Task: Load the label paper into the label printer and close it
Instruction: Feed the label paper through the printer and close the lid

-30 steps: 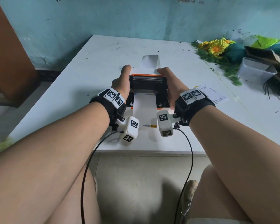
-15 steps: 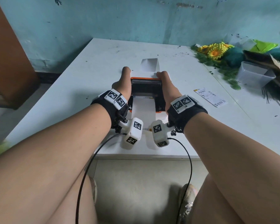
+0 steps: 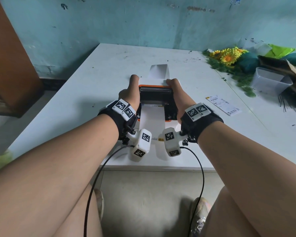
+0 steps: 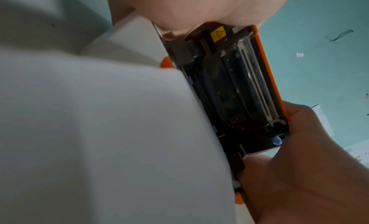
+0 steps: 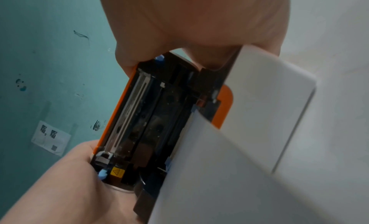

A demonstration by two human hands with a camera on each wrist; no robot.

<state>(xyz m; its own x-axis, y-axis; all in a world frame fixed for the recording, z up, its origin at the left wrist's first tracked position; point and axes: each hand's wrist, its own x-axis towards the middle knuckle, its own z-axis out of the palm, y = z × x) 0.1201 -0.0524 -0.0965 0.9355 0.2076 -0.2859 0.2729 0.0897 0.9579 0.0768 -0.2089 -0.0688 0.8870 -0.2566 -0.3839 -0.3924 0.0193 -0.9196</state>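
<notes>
The white label printer (image 5: 269, 101) sits on the white table (image 3: 92, 93) with its orange-rimmed lid (image 3: 155, 94) raised, showing the black print mechanism. My left hand (image 3: 132, 93) grips the lid's left end and my right hand (image 3: 175, 94) grips its right end. A white strip of label paper (image 3: 151, 117) runs from the near side under the lid, and its far end (image 3: 158, 71) lies flat on the table beyond. The wrist views show the lid (image 4: 239, 93) (image 5: 149, 116) tilted over the paper (image 4: 99, 132) (image 5: 219, 180), with a gap still showing.
A printed label slip (image 3: 223, 106) lies right of the printer. Further right are a clear plastic box (image 3: 270, 82), artificial sunflowers (image 3: 227, 57) and cardboard. A brown cabinet (image 3: 12, 57) stands at the left. The table's near edge (image 3: 157, 166) is just behind my wrists.
My right hand has drawn in against the lid's right end. Both hands and the lid have come slightly nearer and lower over the paper.
</notes>
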